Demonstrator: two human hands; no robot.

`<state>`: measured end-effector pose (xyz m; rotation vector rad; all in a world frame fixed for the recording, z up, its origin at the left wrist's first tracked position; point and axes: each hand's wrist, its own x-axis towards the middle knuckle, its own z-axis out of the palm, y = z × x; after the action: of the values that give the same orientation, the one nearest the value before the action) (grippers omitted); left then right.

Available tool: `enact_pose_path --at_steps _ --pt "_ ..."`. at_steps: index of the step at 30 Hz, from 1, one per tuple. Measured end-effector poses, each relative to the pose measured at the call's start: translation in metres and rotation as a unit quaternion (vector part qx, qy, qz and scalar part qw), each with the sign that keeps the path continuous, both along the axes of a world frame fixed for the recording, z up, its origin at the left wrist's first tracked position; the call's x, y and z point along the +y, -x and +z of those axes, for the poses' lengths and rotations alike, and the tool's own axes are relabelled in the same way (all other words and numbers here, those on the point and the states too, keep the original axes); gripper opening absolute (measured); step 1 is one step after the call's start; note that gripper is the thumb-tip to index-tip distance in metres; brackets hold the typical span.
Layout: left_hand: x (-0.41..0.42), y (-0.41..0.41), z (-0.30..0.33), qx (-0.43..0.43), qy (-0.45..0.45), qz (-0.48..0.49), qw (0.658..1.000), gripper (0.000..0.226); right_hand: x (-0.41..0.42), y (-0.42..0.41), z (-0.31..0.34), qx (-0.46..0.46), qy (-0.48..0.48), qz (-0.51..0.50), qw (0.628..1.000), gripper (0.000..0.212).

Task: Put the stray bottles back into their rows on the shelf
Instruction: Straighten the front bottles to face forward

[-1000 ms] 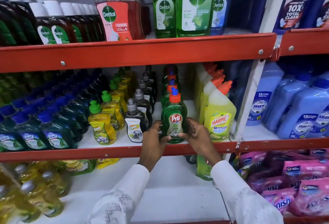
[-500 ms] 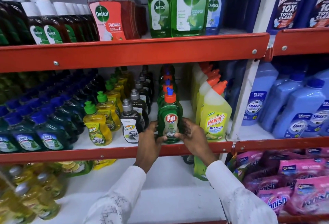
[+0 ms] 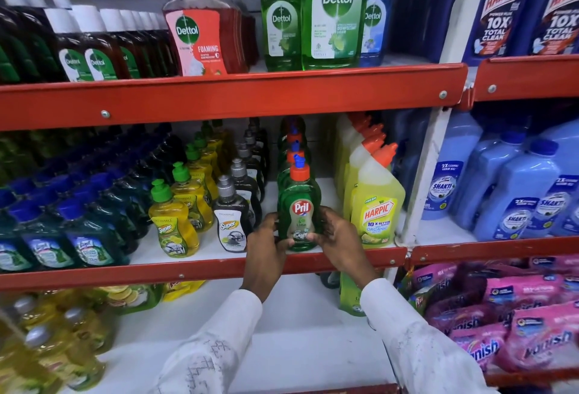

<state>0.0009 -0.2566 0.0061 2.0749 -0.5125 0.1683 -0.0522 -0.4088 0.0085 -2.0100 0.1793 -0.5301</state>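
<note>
A green Pril bottle (image 3: 299,205) with an orange cap stands upright at the front of its row on the middle shelf (image 3: 203,268). My left hand (image 3: 266,246) grips its left side and my right hand (image 3: 340,240) grips its right side, thumbs across the lower label. More Pril bottles (image 3: 293,143) line up behind it. To its left stands a row of dark Super bottles (image 3: 232,215), then yellow Super bottles (image 3: 174,221). To its right are yellow Harpic bottles (image 3: 376,205).
Blue-green bottles (image 3: 84,233) fill the shelf's left part. Dettol bottles (image 3: 332,11) stand on the upper shelf. Blue Shakti jugs (image 3: 517,196) sit in the right bay, pink Vanish packs (image 3: 517,324) below. Yellow bottles (image 3: 62,346) and a green bottle (image 3: 349,296) occupy the lower shelf.
Both hands stay on the Pril bottle at the shelf front; the bottle's position in its row has hardly shifted. The view has drifted slightly.
</note>
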Motion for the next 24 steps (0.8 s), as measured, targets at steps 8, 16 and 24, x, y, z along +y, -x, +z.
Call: enact_pose_path --at_steps 8,16,24 --pt "0.007 0.006 0.005 0.003 0.013 -0.027 1.0 0.053 0.004 0.007 0.004 0.001 -0.025 -0.005 1.0 0.068" --pt "0.088 0.028 0.003 -0.154 0.138 0.114 0.972 0.018 0.074 0.041 0.009 -0.207 -0.171 -0.14 0.953 0.032" --pt "0.1 -0.024 0.0 -0.091 -0.01 0.032 0.995 0.038 0.116 -0.027 0.003 -0.021 0.057 -0.027 0.998 0.05"
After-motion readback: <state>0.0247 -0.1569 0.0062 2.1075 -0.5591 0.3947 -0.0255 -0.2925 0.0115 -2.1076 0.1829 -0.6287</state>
